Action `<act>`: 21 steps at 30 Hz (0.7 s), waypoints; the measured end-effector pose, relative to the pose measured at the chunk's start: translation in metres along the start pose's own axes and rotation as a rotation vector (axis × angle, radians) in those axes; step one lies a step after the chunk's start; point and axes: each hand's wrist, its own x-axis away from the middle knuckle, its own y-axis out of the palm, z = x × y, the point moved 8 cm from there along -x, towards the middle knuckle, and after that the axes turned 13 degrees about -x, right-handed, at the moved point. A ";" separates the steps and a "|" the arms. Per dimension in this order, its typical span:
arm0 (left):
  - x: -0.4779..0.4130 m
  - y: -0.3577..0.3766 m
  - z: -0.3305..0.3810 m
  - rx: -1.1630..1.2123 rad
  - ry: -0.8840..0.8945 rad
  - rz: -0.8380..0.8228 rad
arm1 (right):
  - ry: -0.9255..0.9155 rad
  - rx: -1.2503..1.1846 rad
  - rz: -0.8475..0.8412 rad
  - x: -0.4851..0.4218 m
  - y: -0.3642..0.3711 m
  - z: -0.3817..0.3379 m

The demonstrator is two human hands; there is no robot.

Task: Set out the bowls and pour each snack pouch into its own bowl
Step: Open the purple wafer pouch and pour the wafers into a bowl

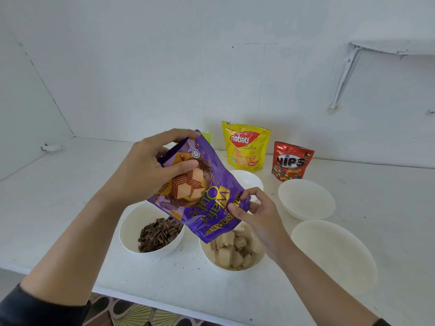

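Two hands, left (146, 168) and right (256, 212), clamped on upturned purple pouch (211, 198) over wafer bowl (204, 254) near counter edge (141, 294)

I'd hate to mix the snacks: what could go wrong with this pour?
1. The mouth of the purple pouch hangs over the left rim of the wafer bowl, close to the seed bowl; pieces might drop onto the table or among the seeds.
2. The right hand pinches only a corner of the mouth, so a sudden rush may be hard to steer.
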 end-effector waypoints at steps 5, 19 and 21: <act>-0.005 -0.017 0.012 -0.057 0.067 0.066 | -0.058 -0.051 -0.007 -0.002 0.009 -0.022; 0.006 0.004 0.001 -0.074 0.095 0.039 | -0.011 -0.140 0.101 -0.002 -0.007 -0.007; 0.010 0.008 -0.005 -0.065 0.092 0.074 | -0.045 -0.022 0.165 -0.002 -0.012 -0.010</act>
